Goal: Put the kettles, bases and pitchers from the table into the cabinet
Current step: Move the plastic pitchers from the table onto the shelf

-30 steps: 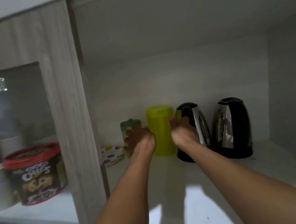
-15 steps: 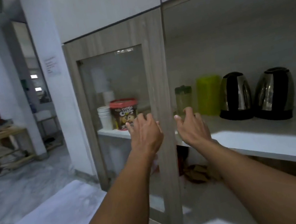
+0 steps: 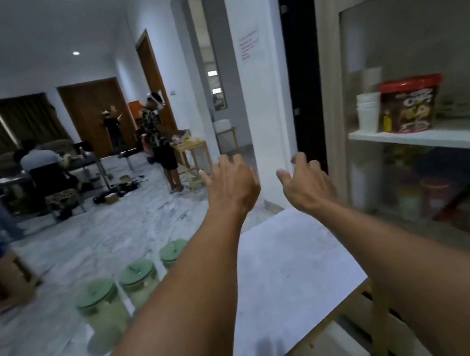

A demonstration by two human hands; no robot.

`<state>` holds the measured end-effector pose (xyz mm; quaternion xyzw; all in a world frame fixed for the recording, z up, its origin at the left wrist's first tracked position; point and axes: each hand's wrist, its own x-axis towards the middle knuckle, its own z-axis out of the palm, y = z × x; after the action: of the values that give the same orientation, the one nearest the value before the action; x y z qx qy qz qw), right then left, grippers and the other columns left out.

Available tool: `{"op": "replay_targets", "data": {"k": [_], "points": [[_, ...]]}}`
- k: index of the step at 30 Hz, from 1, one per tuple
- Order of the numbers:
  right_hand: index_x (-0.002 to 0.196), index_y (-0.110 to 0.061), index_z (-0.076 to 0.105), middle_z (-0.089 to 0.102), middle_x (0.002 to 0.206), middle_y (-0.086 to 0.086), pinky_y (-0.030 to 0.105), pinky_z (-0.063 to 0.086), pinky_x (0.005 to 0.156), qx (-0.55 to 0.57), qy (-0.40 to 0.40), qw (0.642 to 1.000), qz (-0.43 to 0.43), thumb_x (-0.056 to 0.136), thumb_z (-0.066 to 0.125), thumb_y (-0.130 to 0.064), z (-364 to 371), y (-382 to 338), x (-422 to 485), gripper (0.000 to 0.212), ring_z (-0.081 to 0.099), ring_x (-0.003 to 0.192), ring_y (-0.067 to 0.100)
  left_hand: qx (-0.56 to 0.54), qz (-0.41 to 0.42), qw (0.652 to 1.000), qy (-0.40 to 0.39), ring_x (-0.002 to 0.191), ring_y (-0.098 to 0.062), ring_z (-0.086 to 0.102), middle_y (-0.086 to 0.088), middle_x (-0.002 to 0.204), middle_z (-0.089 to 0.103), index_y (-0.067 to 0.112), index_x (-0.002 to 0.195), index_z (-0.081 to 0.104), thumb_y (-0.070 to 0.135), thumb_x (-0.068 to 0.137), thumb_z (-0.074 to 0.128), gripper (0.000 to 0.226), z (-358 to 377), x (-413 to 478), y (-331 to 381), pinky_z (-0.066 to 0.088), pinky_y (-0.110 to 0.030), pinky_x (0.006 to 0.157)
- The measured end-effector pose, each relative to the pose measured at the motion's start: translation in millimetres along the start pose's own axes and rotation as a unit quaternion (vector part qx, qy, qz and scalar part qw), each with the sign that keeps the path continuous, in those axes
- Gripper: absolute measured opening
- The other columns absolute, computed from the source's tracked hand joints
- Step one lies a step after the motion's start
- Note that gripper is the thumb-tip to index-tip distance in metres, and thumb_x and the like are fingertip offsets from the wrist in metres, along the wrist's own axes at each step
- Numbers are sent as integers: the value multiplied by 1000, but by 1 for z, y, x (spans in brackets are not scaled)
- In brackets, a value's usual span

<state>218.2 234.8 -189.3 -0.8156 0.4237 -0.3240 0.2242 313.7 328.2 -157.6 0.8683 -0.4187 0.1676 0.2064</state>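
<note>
Both forearms reach forward over the near end of the white table (image 3: pixel 289 264), which runs from bottom centre toward the cabinet. Three clear pitchers with green lids stand in a row along the table's left edge: nearest pitcher (image 3: pixel 102 310), middle pitcher (image 3: pixel 138 280), far pitcher (image 3: pixel 173 252), partly hidden by the left forearm. No kettles or bases in view.

Left hand (image 3: pixel 233 185) held up, back to camera, fingers spread and loose, holding nothing. Right hand (image 3: pixel 309 185) just beside it, apart, fingers loosely curled and open, also empty.

Right of the hands: cabinet (image 3: pixel 334 96), wood-grain frame with a glass door. Behind the glass, on a white shelf (image 3: pixel 426 138), a stack of white cups (image 3: pixel 368 112) touches a red-lidded cereal tub (image 3: pixel 410 104). Lower shelf contents blurred.

Far left: marble floor, a wooden stool (image 3: pixel 2 282), several people around dark furniture, one standing person (image 3: pixel 159 140) at a small wooden table.
</note>
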Motion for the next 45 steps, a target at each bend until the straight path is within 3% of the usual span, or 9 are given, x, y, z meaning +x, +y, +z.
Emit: {"op": "replay_targets", "data": {"k": [6,13,18,25,28,32,37,40,45], "points": [[135,-17,38,42,139,18,52,41,101,2,-139,989,-43,99,39,-48,134,-100,-35,48,47,123,42,53,-96,994,-20,124,-38,47,-16,135,49,9,130,50,26,100,39,36,-5,-8,-172,29,-58,108],[135,-13,42,43,142,18,49,43,100,-16,-276,957,-88,98,43,-46,258,-147,-59,49,48,124,41,32,-269,961,-57,123,-37,48,-15,132,49,10,128,49,21,99,45,32,35,-41,-305,30,-52,107],[134,-7,42,49,137,19,43,44,95,-28,-361,925,-114,97,48,-41,340,-166,-67,51,53,121,39,-8,-425,902,-75,128,-36,47,-16,138,48,8,134,49,23,98,46,39,61,-67,-367,35,-50,109],[139,1,33,51,139,20,43,44,99,-61,-388,919,33,86,66,-40,416,-166,-57,75,51,126,39,-182,-598,778,-61,113,-37,61,-15,123,65,8,117,64,43,86,65,48,113,-68,-413,52,-39,90],[135,2,40,58,131,19,46,49,97,-65,-404,910,67,79,72,-44,439,-159,-50,79,57,120,39,-234,-619,748,-51,113,-37,62,-16,122,67,5,120,64,50,83,69,59,140,-63,-420,50,-38,90],[123,-3,59,63,126,20,39,50,92,-52,-411,909,43,89,59,-32,456,-154,-43,44,61,115,38,-250,-630,734,-42,115,-37,62,-20,125,66,-2,125,62,45,91,62,58,164,-52,-423,49,-36,88],[114,-2,63,66,119,22,39,49,90,15,-381,923,53,93,54,-30,453,-163,-35,36,61,111,40,-243,-614,750,44,89,-34,63,-22,104,70,-6,101,68,36,95,58,44,148,-36,-417,44,-33,69],[108,-2,65,69,110,20,37,50,82,78,-330,939,61,92,55,-34,432,-182,-27,37,63,102,39,-251,-595,760,79,83,-35,67,-20,92,73,-4,85,72,44,91,52,52,117,-24,-414,54,-37,70],[98,-5,68,69,97,19,35,46,73,194,-236,949,72,86,57,-36,366,-227,-10,34,63,89,38,-288,-537,778,152,86,-34,69,-14,91,74,4,88,73,57,82,45,60,46,7,-397,59,-44,79]]}}
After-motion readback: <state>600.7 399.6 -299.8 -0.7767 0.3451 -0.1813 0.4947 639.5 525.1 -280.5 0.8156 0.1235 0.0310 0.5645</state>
